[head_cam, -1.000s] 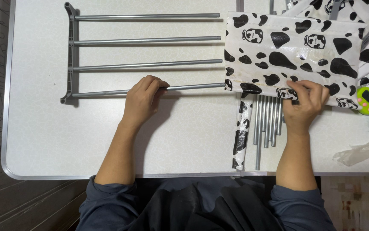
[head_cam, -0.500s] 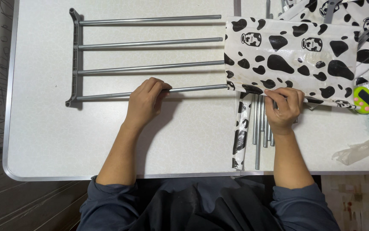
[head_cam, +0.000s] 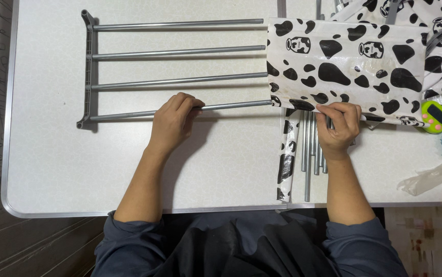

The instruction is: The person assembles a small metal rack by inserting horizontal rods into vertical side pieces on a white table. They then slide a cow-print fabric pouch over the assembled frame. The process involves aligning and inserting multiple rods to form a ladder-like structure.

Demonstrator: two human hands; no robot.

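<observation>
pale speckled table (head_cam: 128,169), metal rod frame (head_cam: 90,72) lying flat on it. left hand (head_cam: 172,123) is curled over the nearest rod (head_cam: 231,105), right hand (head_cam: 338,125) pinches the near edge of the cow-print fabric sleeve (head_cam: 344,66) that covers the rods' far ends. if the left grip slackens, i reckon the rod could skew and snag the fabric. loose rods (head_cam: 310,154) sit under the right wrist.

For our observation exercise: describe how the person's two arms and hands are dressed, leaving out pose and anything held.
Both hands, left hand and right hand, are bare: no gloves, rings or watch visible. The forearms are uncovered; dark blue-grey sleeves are pushed up near the elbows.
</observation>
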